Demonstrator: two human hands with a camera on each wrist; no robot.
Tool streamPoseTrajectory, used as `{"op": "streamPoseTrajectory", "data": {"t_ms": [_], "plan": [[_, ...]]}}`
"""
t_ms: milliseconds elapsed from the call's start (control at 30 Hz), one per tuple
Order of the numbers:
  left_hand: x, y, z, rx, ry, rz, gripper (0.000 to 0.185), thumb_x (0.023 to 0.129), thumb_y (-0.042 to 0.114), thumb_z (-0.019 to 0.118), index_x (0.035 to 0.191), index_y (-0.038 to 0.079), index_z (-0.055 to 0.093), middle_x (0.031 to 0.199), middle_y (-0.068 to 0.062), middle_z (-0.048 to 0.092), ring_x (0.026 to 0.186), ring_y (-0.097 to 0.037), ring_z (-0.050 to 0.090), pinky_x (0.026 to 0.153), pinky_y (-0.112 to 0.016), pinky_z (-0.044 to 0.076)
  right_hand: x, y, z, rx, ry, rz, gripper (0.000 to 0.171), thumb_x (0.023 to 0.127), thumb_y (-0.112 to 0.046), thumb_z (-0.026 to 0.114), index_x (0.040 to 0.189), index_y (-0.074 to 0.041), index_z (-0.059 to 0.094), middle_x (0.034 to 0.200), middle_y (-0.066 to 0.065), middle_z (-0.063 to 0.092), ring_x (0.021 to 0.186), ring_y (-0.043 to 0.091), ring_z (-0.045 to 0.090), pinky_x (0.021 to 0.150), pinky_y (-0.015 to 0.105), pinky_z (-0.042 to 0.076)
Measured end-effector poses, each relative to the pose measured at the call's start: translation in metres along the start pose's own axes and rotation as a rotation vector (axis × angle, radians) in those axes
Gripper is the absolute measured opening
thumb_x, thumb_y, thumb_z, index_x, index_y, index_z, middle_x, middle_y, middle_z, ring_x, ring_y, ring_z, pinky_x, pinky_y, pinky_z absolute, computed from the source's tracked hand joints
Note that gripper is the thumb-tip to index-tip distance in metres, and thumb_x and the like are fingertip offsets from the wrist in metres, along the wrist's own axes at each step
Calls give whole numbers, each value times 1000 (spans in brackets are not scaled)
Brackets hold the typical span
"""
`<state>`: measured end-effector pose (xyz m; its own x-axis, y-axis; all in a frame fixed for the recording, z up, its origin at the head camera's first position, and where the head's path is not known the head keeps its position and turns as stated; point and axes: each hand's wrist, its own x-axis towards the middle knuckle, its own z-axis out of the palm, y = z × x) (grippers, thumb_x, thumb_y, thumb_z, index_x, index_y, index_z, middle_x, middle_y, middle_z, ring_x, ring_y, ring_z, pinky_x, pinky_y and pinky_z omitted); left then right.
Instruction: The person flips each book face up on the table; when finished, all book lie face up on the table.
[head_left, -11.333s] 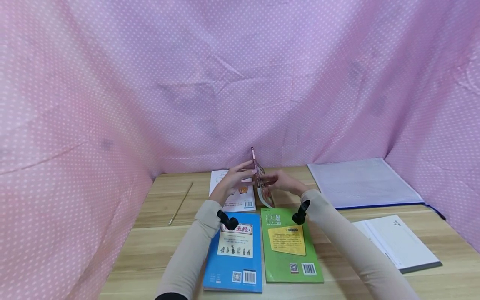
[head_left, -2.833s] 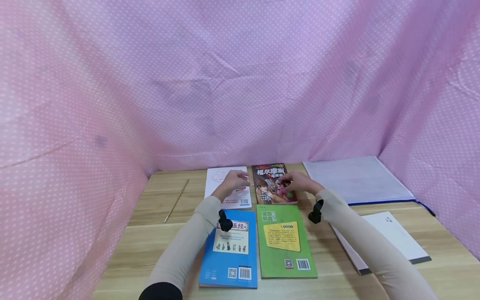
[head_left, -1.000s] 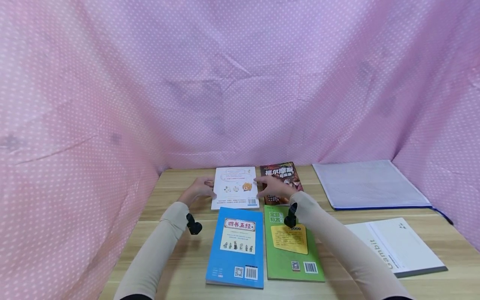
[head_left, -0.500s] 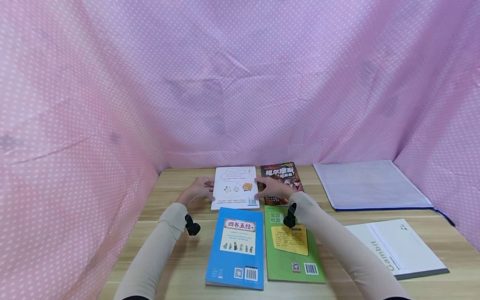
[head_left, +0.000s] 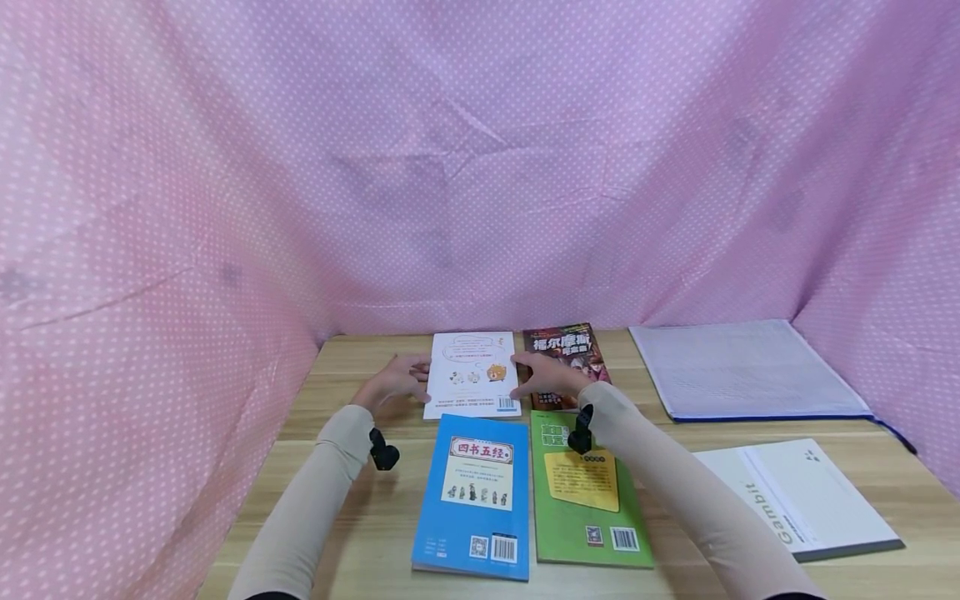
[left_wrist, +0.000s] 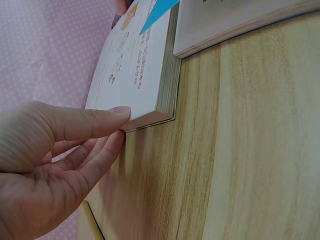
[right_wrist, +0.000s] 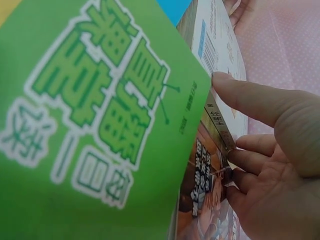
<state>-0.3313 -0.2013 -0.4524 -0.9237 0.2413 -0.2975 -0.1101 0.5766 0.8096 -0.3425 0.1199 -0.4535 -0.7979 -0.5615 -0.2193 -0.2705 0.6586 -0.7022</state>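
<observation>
A pink dotted cloth [head_left: 480, 167] walls in the wooden table [head_left: 352, 517] on three sides. On it, near the far edge, lies the white book [head_left: 472, 373], flat and back cover up, held between both hands. The left hand [head_left: 393, 385] meets its left edge with fingers [left_wrist: 102, 120] nearly straight, thumb on the cover's rim and fingertips low against the edge. The right hand [head_left: 547, 377] touches the opposite edge the same way, thumb on top, loosely spread and not curled round it.

Judging from this, lifting or turning the book calls for fingertips slid under both edges evenly, so it does not drag across its neighbours.

Just right of the grip lies a dark illustrated book [head_left: 566, 354], partly under the right hand. Nearer the person lie a blue book [head_left: 474, 496] and a green book [head_left: 585, 492].
</observation>
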Motion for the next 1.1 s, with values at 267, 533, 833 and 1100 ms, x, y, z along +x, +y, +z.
{"op": "streamPoseTrajectory", "data": {"t_ms": [267, 533, 833, 1100], "plan": [[0, 0, 0, 10, -9, -8, 83, 82, -11, 76, 154, -2, 37, 150, -22, 47, 139, -38, 46, 119, -48, 41, 2, 2, 1, 11, 2, 15, 86, 93, -23, 77, 160, -3, 27, 167, 18, 26, 155, 39, 23, 125, 57, 25], [0, 0, -1, 17, -12, -8, 82, 82, -9, 76, 154, -2, 38, 152, -22, 47, 140, -38, 46, 119, -48, 40, 4, 5, 1, 26, 11, 15, 87, 91, -24, 78, 160, -4, 28, 167, 17, 27, 155, 39, 23, 125, 57, 25], [2, -4, -2, 23, -13, 12, 82, 81, -8, 77, 154, -3, 39, 151, -22, 48, 139, -39, 47, 119, -49, 40, 4, 4, 3, 57, 26, 46, 87, 89, -24, 80, 159, -6, 32, 167, 16, 29, 154, 39, 24, 125, 58, 25], [1, -5, -2, 26, -6, 10, 82, 81, -8, 77, 153, -3, 39, 149, -21, 49, 138, -37, 48, 119, -48, 40, 5, 4, 5, 96, 49, 63, 88, 86, -24, 83, 158, -9, 36, 166, 13, 32, 155, 38, 24, 125, 59, 24]]}}
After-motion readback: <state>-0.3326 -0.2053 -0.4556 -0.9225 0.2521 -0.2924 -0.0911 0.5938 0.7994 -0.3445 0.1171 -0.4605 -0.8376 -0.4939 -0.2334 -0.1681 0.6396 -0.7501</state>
